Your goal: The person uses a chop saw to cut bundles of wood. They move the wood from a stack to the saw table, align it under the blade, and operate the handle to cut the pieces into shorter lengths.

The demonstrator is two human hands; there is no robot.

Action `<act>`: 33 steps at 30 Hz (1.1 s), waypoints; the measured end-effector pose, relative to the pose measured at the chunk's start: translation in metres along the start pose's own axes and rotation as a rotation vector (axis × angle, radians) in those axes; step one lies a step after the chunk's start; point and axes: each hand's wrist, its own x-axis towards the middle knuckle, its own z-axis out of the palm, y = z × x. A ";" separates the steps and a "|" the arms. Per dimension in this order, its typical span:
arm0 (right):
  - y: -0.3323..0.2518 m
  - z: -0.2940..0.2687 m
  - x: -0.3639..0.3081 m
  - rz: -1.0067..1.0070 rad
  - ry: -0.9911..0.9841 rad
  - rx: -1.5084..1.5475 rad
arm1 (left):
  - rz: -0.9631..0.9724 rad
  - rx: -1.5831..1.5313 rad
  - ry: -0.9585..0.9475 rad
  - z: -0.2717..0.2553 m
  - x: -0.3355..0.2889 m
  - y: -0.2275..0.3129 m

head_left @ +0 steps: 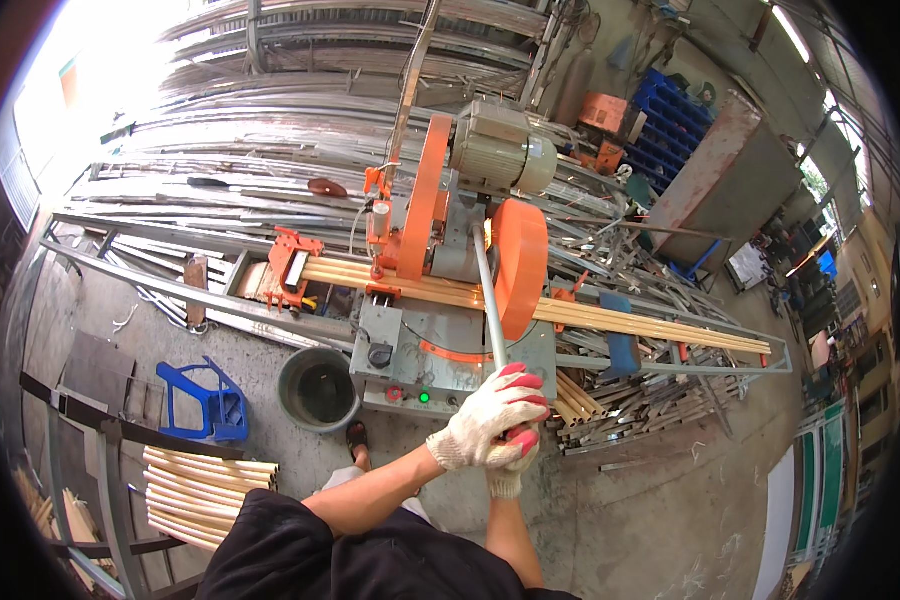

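Note:
Both my hands wear white knit gloves with red fingertips and meet at the near end of a long grey lever [491,300]. My left hand [482,425] is wrapped over the handle end. Lower down and partly behind it, my right hand [515,458] is closed on the same lever. The lever runs up into a cut-off saw with an orange round blade guard [521,268] and a grey motor [500,148]. Several long gold-coloured tubes [660,332] lie side by side across the saw bed, passing under the guard. An orange clamp [291,268] stands at their left end.
A control box [378,335] with a lit green button sits at the saw's front. Near it on the floor are a dark bucket [317,392] and a blue plastic stool [206,403]. Cut gold tubes [205,492] are stacked at lower left. Metal bars [220,160] fill the background.

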 end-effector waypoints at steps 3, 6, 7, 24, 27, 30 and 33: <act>0.006 -0.001 -0.006 0.025 -0.001 0.012 | -0.013 0.010 -0.011 0.000 -0.005 -0.005; 0.022 -0.005 -0.016 0.112 0.003 0.085 | 0.012 -0.009 0.015 0.001 -0.009 -0.007; 0.026 -0.008 -0.018 0.122 0.004 0.078 | 0.020 -0.016 0.001 0.003 -0.011 -0.009; 0.036 -0.008 -0.034 0.142 -0.066 0.027 | 0.022 -0.045 -0.073 0.011 -0.040 -0.024; 0.036 -0.009 -0.034 0.149 -0.072 0.004 | 0.026 -0.043 -0.059 0.012 -0.041 -0.025; 0.038 -0.012 -0.035 0.159 -0.075 -0.024 | 0.028 -0.071 -0.083 0.014 -0.047 -0.030; 0.036 -0.013 -0.037 0.171 -0.091 -0.065 | 0.032 -0.066 -0.110 0.020 -0.058 -0.038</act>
